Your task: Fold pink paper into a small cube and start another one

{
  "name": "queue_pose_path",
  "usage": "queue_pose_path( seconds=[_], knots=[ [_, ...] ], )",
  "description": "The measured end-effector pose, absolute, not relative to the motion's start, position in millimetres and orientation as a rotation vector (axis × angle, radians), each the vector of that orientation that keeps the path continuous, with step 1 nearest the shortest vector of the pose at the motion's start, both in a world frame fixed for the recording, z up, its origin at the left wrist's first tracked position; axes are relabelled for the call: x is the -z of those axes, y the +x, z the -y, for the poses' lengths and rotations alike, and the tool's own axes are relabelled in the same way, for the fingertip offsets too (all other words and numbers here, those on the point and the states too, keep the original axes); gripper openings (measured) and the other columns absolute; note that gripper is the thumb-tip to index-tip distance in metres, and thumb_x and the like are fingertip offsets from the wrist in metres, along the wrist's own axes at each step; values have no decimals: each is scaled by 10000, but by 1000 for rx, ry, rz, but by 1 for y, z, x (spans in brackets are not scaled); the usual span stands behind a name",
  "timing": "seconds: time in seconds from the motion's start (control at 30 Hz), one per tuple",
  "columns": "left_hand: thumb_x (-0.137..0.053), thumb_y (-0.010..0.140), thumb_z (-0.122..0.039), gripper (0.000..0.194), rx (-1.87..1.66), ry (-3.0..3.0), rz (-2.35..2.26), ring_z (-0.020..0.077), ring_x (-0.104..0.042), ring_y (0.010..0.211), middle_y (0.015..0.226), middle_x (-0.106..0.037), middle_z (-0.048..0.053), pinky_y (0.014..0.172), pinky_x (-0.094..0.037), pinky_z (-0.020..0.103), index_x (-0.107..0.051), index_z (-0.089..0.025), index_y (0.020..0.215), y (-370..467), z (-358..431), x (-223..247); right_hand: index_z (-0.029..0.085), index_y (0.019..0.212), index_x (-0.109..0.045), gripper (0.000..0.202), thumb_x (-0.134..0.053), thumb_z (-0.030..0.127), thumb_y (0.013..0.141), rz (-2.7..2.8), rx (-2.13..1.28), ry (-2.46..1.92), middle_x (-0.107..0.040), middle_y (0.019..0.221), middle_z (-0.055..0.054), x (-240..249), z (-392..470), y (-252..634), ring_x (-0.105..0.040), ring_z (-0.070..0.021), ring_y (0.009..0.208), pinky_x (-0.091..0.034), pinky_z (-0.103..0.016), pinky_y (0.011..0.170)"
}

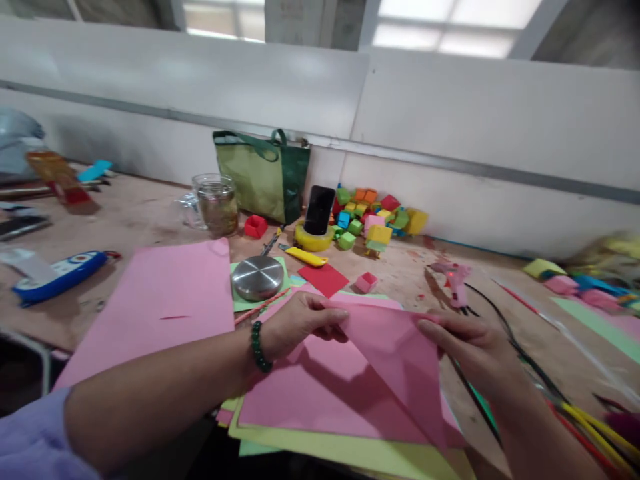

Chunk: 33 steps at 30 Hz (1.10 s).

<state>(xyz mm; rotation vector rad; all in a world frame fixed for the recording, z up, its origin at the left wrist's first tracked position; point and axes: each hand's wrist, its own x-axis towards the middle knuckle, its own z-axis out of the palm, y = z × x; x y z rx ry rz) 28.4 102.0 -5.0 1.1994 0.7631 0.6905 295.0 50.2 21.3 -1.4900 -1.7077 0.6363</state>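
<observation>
My left hand point(313, 319), with a green bead bracelet on its wrist, pinches the upper left part of a folded pink sheet point(395, 340). My right hand point(463, 333) grips the same sheet at its upper right corner, thumb in front. The sheet is raised and slants down to a point at the lower right. Beneath it lies another pink sheet point(300, 400) on top of yellow paper point(350, 448) and green paper. A large pink sheet point(190, 287) with a short slit lies to the left of my left forearm.
Behind the hands are a round metal tin point(258, 278), a yellow cutter point(306, 256), a red paper square point(324, 279) and small paper boxes point(346, 240). A glass mug point(216, 203) and green bag point(263, 173) stand farther back. A pink glue gun point(456, 281) with a black cord is at right.
</observation>
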Motion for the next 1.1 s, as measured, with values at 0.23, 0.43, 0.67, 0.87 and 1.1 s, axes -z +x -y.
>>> queue_pose_path(
  seconds=[0.23, 0.43, 0.67, 0.87, 1.1],
  knots=[
    [-738, 688, -391, 273, -734, 1125, -749, 134, -663, 658, 636, -667, 37, 594, -416, 195, -692, -122, 700, 30, -103, 3, 236, 718, -753, 261, -694, 489, 739, 1655, -633, -1522, -618, 598, -31, -11, -56, 305, -520, -165, 548, -406, -273, 471],
    [-731, 708, -386, 280, -727, 1120, -744, 139, -679, 658, 624, -658, 38, 588, -425, 186, -684, -110, 694, 28, -104, 4, 232, 744, -751, 240, -697, 466, 750, 1625, -676, -1546, -615, 616, -28, -12, -57, 307, -533, -169, 593, -413, -275, 519],
    [-738, 717, -415, 310, -735, 1135, -769, 136, -670, 637, 634, -679, 47, 609, -469, 203, -687, -109, 704, 25, -103, 5, 187, 610, -685, 337, -654, 473, 787, 1691, -742, -1475, -526, 553, -14, -23, -54, 295, -484, -128, 525, -371, -242, 453],
    [-723, 744, -439, 330, -729, 1162, -769, 114, -653, 606, 687, -701, 52, 605, -477, 202, -689, -112, 710, 22, -104, 7, 173, 638, -690, 322, -654, 450, 798, 1652, -781, -1443, -511, 559, -4, -27, -49, 289, -487, -113, 536, -370, -219, 459],
    [-738, 743, -391, 277, -682, 1161, -764, 116, -671, 652, 665, -680, 32, 594, -447, 170, -695, -117, 731, 22, -107, 9, 161, 619, -669, 329, -648, 429, 809, 1653, -822, -1393, -464, 541, 23, -26, -49, 287, -448, -86, 514, -355, -202, 466]
  ],
)
